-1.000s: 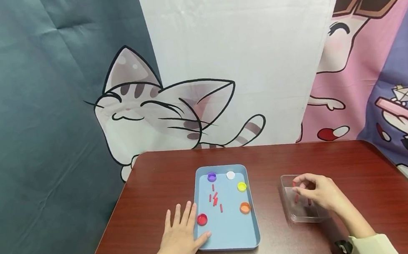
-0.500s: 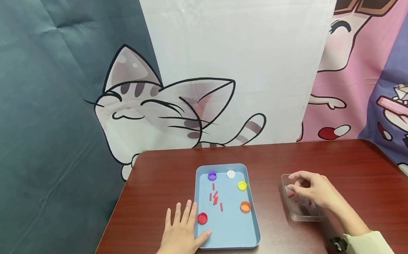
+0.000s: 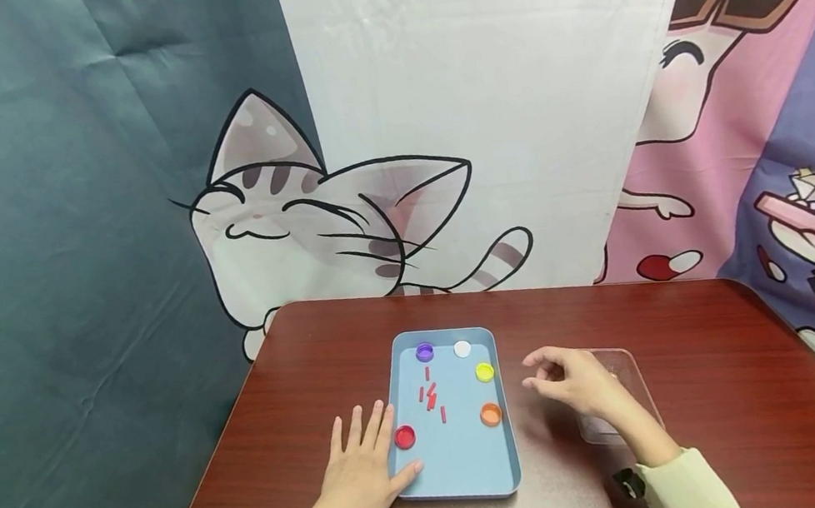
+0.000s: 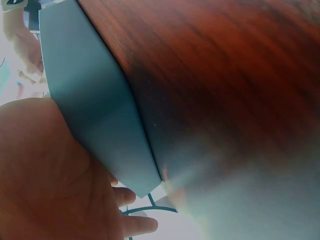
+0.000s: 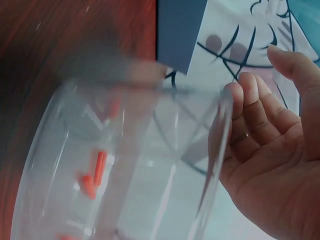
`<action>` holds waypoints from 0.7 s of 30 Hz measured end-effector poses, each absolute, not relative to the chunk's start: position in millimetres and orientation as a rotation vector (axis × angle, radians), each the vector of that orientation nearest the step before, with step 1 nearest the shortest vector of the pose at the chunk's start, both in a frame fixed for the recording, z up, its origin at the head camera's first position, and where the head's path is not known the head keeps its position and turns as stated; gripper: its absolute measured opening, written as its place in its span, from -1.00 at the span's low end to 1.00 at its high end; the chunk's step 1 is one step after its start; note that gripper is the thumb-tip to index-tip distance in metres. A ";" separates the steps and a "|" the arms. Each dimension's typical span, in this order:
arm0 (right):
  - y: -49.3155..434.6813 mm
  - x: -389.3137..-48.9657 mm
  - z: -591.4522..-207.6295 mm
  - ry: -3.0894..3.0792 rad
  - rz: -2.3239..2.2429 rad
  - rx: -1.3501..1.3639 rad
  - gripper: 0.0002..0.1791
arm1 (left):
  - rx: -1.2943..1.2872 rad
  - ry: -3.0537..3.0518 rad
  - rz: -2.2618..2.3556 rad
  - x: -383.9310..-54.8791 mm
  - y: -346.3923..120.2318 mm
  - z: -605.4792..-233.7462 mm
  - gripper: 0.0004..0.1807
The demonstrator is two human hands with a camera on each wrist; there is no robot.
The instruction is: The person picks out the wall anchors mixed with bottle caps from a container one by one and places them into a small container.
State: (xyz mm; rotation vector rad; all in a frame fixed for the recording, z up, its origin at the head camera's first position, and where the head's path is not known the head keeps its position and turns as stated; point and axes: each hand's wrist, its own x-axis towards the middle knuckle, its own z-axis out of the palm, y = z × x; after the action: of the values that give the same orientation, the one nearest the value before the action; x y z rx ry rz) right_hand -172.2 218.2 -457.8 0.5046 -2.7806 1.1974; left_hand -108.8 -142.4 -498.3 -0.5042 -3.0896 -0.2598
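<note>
My left hand (image 3: pixel 360 473) lies with spread fingers along the left edge of a blue tray (image 3: pixel 455 475), the thumb reaching over the rim. In the left wrist view the palm (image 4: pixel 45 175) is against the tray's outer wall (image 4: pixel 95 100). Several short red sticks (image 3: pixel 432 400) lie in the tray's middle. My right hand (image 3: pixel 573 382) hovers between the tray and a clear plastic box (image 3: pixel 641 386), fingers loosely bent. In the right wrist view its thumb (image 5: pixel 295 70) stands apart from the fingers, with nothing seen between them. Red sticks (image 5: pixel 100 167) lie inside the box.
Round caps stand in the tray: purple (image 3: pixel 424 352), white (image 3: pixel 462 349), yellow (image 3: pixel 485 372), orange (image 3: pixel 490 415) and red (image 3: pixel 404 437). The brown table (image 3: pixel 279 386) ends at a printed cloth (image 3: pixel 392 121) behind. The box sits right of the tray.
My right hand has moved left, from over the clear box toward the tray. A red stick was at its fingertips a second ago, and none shows there now. The left hand has stayed put.
</note>
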 end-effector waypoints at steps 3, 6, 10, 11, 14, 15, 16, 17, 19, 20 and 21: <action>208.1 -174.3 -459.3 -2.797 1.199 0.524 -0.75 | -0.505 -3.095 -0.260 -108.5 -142.2 -497.2 0.01; 199.2 -175.6 -460.3 -2.811 1.208 0.539 -0.73 | -0.505 -3.097 -0.262 -108.5 -142.2 -497.0 0.01; 188.7 -176.8 -462.1 -2.813 1.221 0.587 -0.72 | -0.504 -3.095 -0.265 -108.0 -142.2 -496.6 0.01; 186.1 -177.1 -462.4 -2.809 1.224 0.609 -0.73 | -0.504 -3.096 -0.264 -107.8 -142.2 -496.5 0.01; 178.3 -178.6 -464.4 -2.795 1.220 0.691 -0.74 | -0.502 -3.099 -0.261 -107.1 -141.9 -495.5 0.01; 175.6 -179.2 -465.2 -2.793 1.215 0.717 -0.75 | -0.502 -3.098 -0.264 -106.8 -141.7 -495.0 0.01; 172.8 -179.6 -465.8 -2.791 1.210 0.738 -0.75 | -0.502 -3.098 -0.267 -106.5 -141.6 -494.6 0.01; 170.0 -180.1 -466.4 -2.795 1.205 0.756 -0.75 | -0.501 -3.098 -0.267 -106.2 -141.5 -494.1 0.01; 164.4 -180.8 -467.5 -2.806 1.191 0.776 -0.75 | -0.500 -3.097 -0.270 -105.7 -141.2 -493.1 0.01; 161.5 -181.0 -468.0 -2.814 1.188 0.780 -0.75 | -0.500 -3.097 -0.270 -105.5 -141.0 -492.8 0.01; 158.8 -181.2 -468.3 -2.820 1.192 0.789 -0.74 | -0.499 -3.098 -0.273 -105.5 -140.9 -492.6 0.01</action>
State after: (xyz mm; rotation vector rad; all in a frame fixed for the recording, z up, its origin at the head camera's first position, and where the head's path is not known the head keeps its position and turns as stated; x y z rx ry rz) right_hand -181.2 158.8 -468.3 0.7885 -2.8197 1.1924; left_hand -105.5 -140.9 -492.6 -0.4991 -3.0980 -0.2730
